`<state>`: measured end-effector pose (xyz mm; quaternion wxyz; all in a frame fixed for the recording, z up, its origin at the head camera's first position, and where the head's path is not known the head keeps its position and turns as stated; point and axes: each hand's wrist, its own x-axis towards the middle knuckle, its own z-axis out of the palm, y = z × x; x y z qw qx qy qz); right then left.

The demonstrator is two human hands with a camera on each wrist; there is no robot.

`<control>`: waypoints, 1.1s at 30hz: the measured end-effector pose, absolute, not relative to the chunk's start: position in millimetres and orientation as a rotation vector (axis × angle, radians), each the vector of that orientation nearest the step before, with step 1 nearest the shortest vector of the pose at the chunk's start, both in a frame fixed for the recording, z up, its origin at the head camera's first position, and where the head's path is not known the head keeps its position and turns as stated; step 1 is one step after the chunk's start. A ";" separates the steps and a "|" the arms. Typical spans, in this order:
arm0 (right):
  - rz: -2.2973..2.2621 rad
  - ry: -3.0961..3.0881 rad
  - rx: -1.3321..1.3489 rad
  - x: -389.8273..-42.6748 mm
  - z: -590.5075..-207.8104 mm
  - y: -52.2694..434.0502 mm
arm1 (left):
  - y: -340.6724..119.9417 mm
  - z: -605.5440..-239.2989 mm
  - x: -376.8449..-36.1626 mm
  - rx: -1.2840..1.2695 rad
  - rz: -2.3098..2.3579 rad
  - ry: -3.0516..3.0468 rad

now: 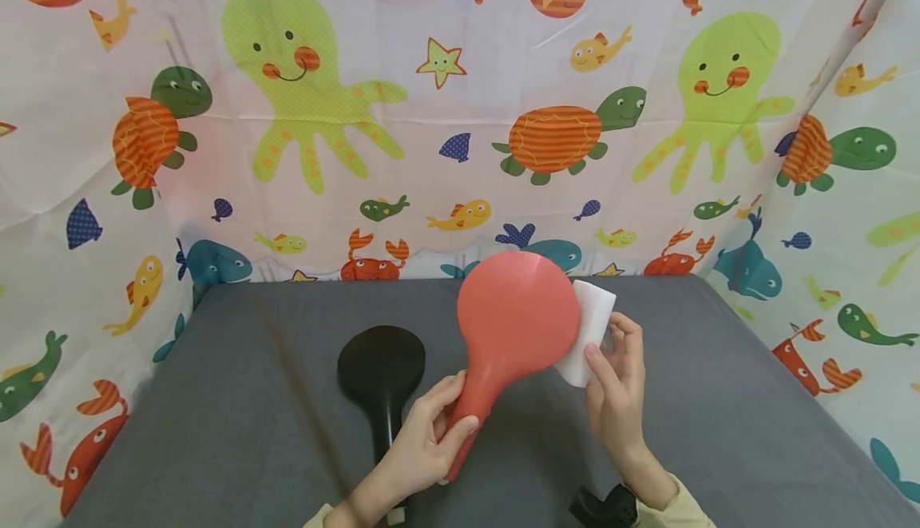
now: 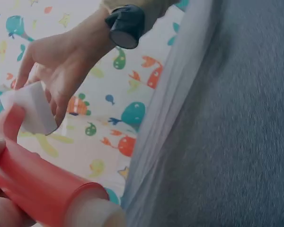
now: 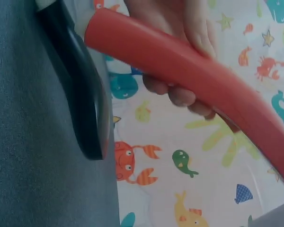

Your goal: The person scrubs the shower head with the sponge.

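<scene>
My left hand grips the handle of a red paddle-like thing with a round head, raised above the grey table. In the right wrist view, its long handle has a pale end, and fingers wrap around it. My right hand pinches a white block, which looks like a sponge, against the right edge of the red head. The left wrist view shows the block's flat, square-edged side. A black thing of similar shape lies on the table to the left, its handle partly behind my left hand.
The grey cloth-covered table spreads out beneath both hands. A curtain printed with sea animals stands along the back and sides. A black camera sits at my right wrist.
</scene>
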<state>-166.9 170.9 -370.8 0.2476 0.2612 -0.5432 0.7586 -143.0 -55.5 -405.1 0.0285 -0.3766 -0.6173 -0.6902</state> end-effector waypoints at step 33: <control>0.807 -1.697 1.083 -166.0 -390.6 144.8 | -51.1 -420.9 -141.5 -1.031 -3.091 -1.859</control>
